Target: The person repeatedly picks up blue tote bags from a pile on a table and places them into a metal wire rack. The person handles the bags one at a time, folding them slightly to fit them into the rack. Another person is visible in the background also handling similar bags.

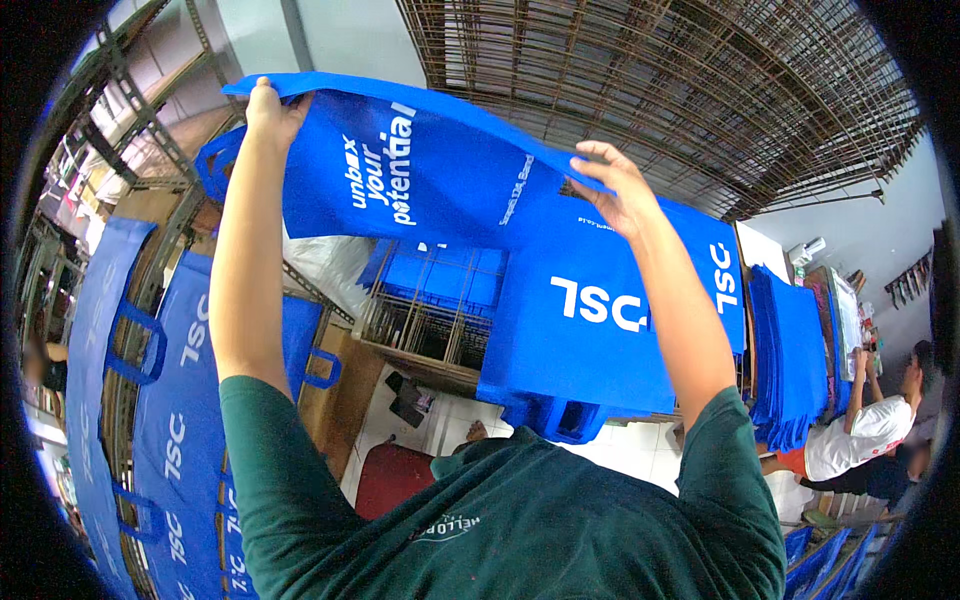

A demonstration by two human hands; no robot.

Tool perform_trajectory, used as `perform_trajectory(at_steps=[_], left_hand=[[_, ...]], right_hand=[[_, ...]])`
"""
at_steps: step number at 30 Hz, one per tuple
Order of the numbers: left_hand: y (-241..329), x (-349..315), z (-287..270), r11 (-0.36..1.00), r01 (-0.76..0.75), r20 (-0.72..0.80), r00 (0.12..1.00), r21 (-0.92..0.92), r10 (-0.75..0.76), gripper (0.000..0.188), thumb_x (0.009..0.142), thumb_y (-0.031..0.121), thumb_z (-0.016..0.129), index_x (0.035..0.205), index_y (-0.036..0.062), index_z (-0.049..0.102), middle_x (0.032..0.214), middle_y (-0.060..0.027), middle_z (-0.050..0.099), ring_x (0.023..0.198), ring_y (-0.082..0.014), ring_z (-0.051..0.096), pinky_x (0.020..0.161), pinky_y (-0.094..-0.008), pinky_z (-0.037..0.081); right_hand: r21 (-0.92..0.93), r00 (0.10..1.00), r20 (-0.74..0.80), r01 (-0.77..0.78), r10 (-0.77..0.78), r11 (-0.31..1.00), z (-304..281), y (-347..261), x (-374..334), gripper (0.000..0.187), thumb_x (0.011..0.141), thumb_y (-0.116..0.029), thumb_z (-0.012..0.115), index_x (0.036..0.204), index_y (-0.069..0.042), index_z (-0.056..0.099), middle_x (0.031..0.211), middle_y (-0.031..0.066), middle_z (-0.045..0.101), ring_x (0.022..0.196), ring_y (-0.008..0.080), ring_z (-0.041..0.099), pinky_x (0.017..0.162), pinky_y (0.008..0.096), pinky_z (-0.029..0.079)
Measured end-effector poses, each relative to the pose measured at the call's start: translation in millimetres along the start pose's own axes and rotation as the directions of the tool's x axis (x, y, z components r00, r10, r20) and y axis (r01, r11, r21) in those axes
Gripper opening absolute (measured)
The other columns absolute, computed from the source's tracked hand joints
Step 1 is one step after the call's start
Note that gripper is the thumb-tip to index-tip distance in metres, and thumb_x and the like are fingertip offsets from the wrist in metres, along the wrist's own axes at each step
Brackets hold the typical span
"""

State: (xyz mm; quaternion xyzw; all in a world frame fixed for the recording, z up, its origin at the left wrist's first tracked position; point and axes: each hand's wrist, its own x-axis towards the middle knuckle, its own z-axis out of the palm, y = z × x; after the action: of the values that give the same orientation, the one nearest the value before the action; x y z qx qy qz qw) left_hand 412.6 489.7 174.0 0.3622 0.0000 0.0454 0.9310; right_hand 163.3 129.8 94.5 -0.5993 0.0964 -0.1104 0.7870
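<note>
A blue fabric bag (330, 185) with white printing hangs stretched between my raised arms, a loop handle at its left end. My left hand (275, 115) pinches its upper left edge. At the bag's other end, my right hand (618, 190) has the edge between thumb and fingers, with some fingers stretched out. Below my right forearm lie more blue bags (570, 350) with white lettering, their handles hanging over the near edge. The held bag covers part of the wire rack behind it.
Blue printed bags (175, 430) hang on racks at the left. Stacked wire racks (680, 80) rise at the far side. To the right are a pile of blue fabric pieces (788, 350) and a person in a white shirt (870, 435). A red seat (395, 480) stands near my body.
</note>
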Motion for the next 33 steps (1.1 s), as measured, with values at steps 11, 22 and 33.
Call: perform_trajectory(at_steps=[11,22,33], left_hand=[[-67.0,-48.8,-51.3,0.996,-0.078,0.111,0.99,-0.041,0.082,0.041,0.094,0.033,0.033,0.122,0.0048,0.045,0.123,-0.0128,0.049,0.113,-0.0305,0.046,0.097,-0.0475,0.036],[-278.7,-3.1,-351.5,0.745,0.548,-0.423,0.82,0.381,-0.386,0.048,0.063,0.001,0.058,0.108,0.0116,0.047,0.096,-0.0051,0.057,0.087,-0.0234,0.054,0.073,-0.0366,0.045],[-269.9,-37.7,-324.9,0.718,0.42,-0.321,0.904,0.556,-0.281,0.08,0.071,-0.01,0.064,0.136,0.0109,0.021,0.12,-0.0122,0.048,0.103,-0.0265,0.054,0.09,-0.04,0.044]], right_hand=[[-0.303,0.928,-0.24,0.206,-0.284,0.93,-19.6,47.1,-13.1,0.03,0.075,-0.005,0.067,0.103,-0.01,0.056,0.115,0.0049,0.055,0.115,0.0163,0.044,0.097,0.0308,0.031],[-0.332,0.813,-0.582,-0.197,-0.036,0.923,-67.9,288.2,0.4,0.021,0.068,0.0,0.069,0.087,-0.003,0.06,0.091,0.0079,0.062,0.087,0.0175,0.058,0.077,0.0289,0.045],[-0.543,0.723,-0.663,-0.283,-0.196,0.791,-59.4,304.2,-12.6,0.013,0.066,-0.002,0.069,0.076,-0.002,0.061,0.074,0.0082,0.064,0.07,0.0178,0.062,0.067,0.0297,0.05]])
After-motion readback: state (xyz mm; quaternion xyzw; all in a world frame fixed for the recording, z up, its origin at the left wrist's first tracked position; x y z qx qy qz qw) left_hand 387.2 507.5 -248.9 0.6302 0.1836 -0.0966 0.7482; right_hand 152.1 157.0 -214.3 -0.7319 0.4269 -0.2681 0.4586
